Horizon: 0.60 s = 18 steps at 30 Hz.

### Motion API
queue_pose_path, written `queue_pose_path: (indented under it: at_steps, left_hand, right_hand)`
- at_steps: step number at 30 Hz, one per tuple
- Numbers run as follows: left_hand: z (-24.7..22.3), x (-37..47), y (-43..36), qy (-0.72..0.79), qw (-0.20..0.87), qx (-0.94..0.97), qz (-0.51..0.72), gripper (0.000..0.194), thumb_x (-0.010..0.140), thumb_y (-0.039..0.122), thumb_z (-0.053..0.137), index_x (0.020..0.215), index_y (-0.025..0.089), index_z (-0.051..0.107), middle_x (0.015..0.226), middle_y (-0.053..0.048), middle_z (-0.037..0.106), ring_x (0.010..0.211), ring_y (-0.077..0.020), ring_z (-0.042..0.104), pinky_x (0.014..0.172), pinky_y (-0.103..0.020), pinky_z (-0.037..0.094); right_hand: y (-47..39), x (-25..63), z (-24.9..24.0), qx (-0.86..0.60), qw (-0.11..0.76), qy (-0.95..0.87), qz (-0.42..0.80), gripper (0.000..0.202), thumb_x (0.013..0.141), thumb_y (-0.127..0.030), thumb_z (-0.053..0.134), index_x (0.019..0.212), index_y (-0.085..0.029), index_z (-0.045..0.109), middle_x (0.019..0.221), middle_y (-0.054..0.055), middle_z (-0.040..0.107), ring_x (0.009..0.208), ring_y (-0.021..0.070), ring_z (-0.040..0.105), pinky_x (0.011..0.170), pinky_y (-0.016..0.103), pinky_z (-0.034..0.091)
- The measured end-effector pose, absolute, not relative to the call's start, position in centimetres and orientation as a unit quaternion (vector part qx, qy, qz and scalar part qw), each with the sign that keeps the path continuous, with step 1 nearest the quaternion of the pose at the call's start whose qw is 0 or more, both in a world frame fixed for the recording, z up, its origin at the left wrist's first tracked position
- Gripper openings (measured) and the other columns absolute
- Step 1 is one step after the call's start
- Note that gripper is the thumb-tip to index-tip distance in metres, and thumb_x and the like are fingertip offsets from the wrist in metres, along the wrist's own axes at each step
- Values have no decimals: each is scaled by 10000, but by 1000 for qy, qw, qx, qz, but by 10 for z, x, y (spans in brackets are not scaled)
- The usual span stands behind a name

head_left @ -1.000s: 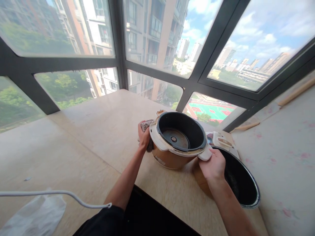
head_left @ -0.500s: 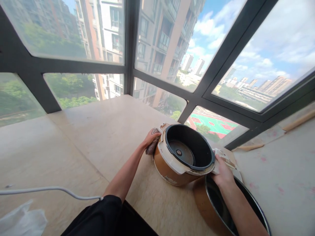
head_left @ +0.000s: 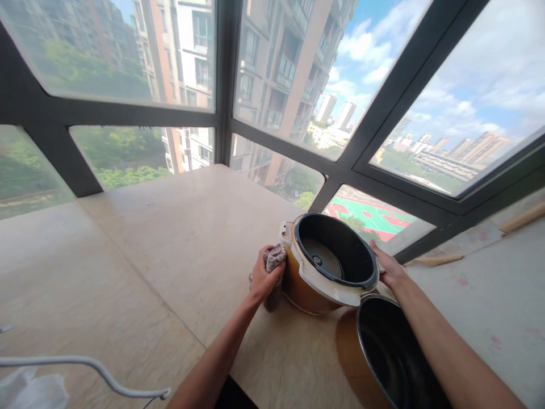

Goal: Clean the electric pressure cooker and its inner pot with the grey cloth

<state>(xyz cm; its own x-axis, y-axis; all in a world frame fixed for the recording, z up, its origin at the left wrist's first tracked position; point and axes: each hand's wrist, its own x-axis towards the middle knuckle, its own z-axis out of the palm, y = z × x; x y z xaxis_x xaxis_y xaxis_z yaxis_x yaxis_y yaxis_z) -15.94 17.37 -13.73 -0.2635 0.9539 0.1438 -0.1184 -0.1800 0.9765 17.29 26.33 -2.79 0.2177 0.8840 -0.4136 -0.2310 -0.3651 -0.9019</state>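
A lidless electric pressure cooker (head_left: 306,287), brownish-gold with a white upper collar and a dark interior, stands on the stone-look ledge, slightly tilted in view. My left hand (head_left: 264,275) is closed around a crumpled grey-brown cloth (head_left: 275,258) beside the cooker's left wall. On the opposite side my right hand (head_left: 388,268) grips the cooker's right edge, thumb raised near the rim; its other fingers are partly hidden. Close below that hand sits a loose dark inner pot (head_left: 347,346) with a shiny rim and brown outside, partly covered by my right forearm.
The pale ledge (head_left: 145,244) runs up to dark-framed windows (head_left: 223,85) that meet in a corner. A white cable (head_left: 91,363) and a crumpled translucent plastic bag (head_left: 32,389) lie at lower left. A patterned wall (head_left: 481,301) borders the right side.
The cooker has turned and shifted slightly right, so its control panel no longer shows. My left hand and the cloth have come lower along its side. My right hand has moved up its edge.
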Motion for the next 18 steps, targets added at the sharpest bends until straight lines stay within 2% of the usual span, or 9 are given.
queue_pose_path:
  at_steps: [4, 7, 10, 15, 18]
  left_hand:
    - [-144, -121, 142, 525, 342, 409, 663, 628, 774, 446, 745, 1329, 290, 498, 1362, -120, 585, 1274, -325, 539, 1109, -470, 374]
    - [-144, -114, 150, 533, 348, 360, 682, 582, 825, 476, 683, 1329, 278, 469, 1371, -115, 565, 1274, -304, 534, 1113, -454, 369]
    - [-137, -134, 191, 535, 407, 314, 670, 511, 832, 466, 647, 1268, 250, 491, 1235, -84, 619, 1153, -262, 582, 1054, -418, 407]
    - [-114, -171, 275, 493, 480, 369, 624, 284, 728, 398, 698, 895, 176, 637, 898, -46, 690, 891, -224, 626, 857, -357, 493]
    - [-102, -173, 301, 472, 496, 395, 612, 239, 698, 376, 709, 809, 173, 647, 795, -26, 677, 792, -200, 607, 787, -335, 497]
  right_hand:
    - [269, 173, -24, -616, 460, -251, 588, 357, 1011, -390, 564, 807, -131, 701, 624, 76, 734, 449, 176, 672, 494, 274, 600]
    - [268, 172, -22, -606, 456, -257, 599, 391, 1046, -376, 485, 842, -128, 708, 644, 81, 743, 481, 184, 690, 519, 292, 614]
    - [267, 173, -23, -602, 449, -258, 607, 370, 1035, -394, 507, 868, -133, 707, 633, 68, 738, 488, 182, 690, 514, 278, 605]
    - [269, 177, -26, -594, 455, -261, 610, 315, 993, -395, 598, 851, -134, 702, 657, 71, 744, 490, 177, 689, 530, 270, 604]
    - [266, 178, -26, -585, 464, -276, 606, 294, 1007, -354, 576, 873, -127, 705, 669, 75, 749, 498, 182, 692, 528, 278, 604]
